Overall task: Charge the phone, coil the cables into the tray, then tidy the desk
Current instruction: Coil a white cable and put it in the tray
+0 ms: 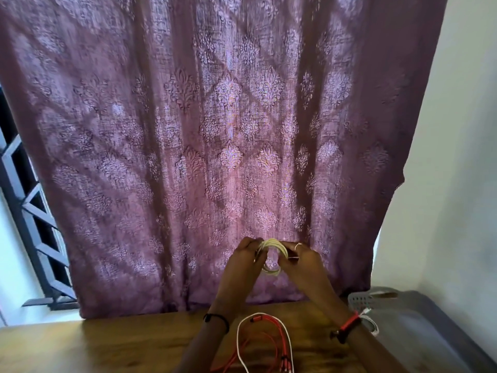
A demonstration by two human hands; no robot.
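Observation:
Both hands are raised in front of the purple curtain, holding a small coil of white cable [272,244] between them. My left hand [246,258] grips the coil's left side, and my right hand [301,261], with a ring on one finger, grips its right side. Below, on the wooden desk [129,345], a red cable [265,343] and a white cable [239,337] lie loosely looped between my forearms. A grey perforated tray [359,301] sits at the desk's right, with a bit of white cable [372,323] by it. No phone is in view.
A patterned purple curtain [215,130] hangs directly behind the desk. A dark window grille [29,211] shows at the left, a white wall [457,157] at the right. A grey surface [419,327] lies beyond the tray at the lower right.

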